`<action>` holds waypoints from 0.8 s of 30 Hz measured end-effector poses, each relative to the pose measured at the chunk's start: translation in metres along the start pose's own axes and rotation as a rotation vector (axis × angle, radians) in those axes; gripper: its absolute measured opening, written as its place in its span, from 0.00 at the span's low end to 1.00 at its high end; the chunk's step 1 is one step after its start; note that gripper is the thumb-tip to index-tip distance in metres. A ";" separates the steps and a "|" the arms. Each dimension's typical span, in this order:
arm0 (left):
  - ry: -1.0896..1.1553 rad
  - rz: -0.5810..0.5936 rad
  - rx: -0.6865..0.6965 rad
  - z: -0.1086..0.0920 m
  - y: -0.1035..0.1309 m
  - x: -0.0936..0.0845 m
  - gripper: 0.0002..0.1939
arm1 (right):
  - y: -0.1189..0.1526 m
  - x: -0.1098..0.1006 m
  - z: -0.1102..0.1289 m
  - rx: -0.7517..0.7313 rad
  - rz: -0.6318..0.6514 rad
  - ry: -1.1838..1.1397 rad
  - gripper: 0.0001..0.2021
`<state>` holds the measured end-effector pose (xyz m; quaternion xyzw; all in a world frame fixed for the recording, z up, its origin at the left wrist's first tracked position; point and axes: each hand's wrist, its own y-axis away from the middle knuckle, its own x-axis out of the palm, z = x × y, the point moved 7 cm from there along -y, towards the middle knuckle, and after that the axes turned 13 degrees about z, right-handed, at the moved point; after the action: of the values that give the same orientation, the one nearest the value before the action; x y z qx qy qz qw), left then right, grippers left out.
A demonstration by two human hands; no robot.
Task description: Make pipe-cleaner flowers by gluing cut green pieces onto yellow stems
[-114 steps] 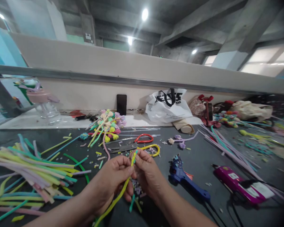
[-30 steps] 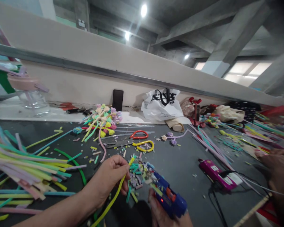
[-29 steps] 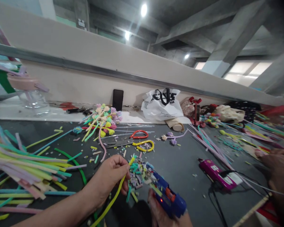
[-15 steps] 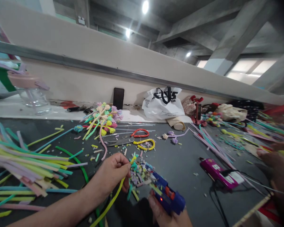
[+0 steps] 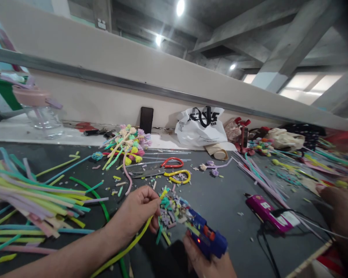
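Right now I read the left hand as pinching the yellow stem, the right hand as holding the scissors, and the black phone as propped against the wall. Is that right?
One thing is off: the right hand holds the blue glue gun, while the scissors lie on the table, as the head view shows. The left hand, yellow stem, black phone and wall are as you said.

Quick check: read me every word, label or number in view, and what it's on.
"EZ", ending "S": white bag, black handles crossing the letters; full word unsure.
Small print on that bag: unreadable.
Pale label on magenta device: too small.
Blue glue gun: no text discernible.
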<state>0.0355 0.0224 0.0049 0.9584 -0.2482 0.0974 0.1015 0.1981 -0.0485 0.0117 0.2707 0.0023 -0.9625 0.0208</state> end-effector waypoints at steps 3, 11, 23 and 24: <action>0.003 -0.005 -0.014 0.000 0.000 0.000 0.08 | -0.002 0.001 -0.002 0.016 0.027 0.001 0.16; 0.036 0.022 -0.007 0.002 -0.001 0.002 0.08 | -0.002 0.003 0.001 0.032 0.034 -0.046 0.16; 0.221 0.090 -0.060 0.014 -0.006 -0.004 0.11 | -0.034 -0.072 0.003 0.057 0.261 -0.052 0.23; 0.239 0.107 -0.057 0.014 -0.006 -0.004 0.11 | -0.041 -0.088 -0.002 0.052 0.205 0.098 0.21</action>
<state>0.0369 0.0259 -0.0104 0.9221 -0.2877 0.2089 0.1524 0.2720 -0.0042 0.0556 0.3165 -0.0493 -0.9407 0.1119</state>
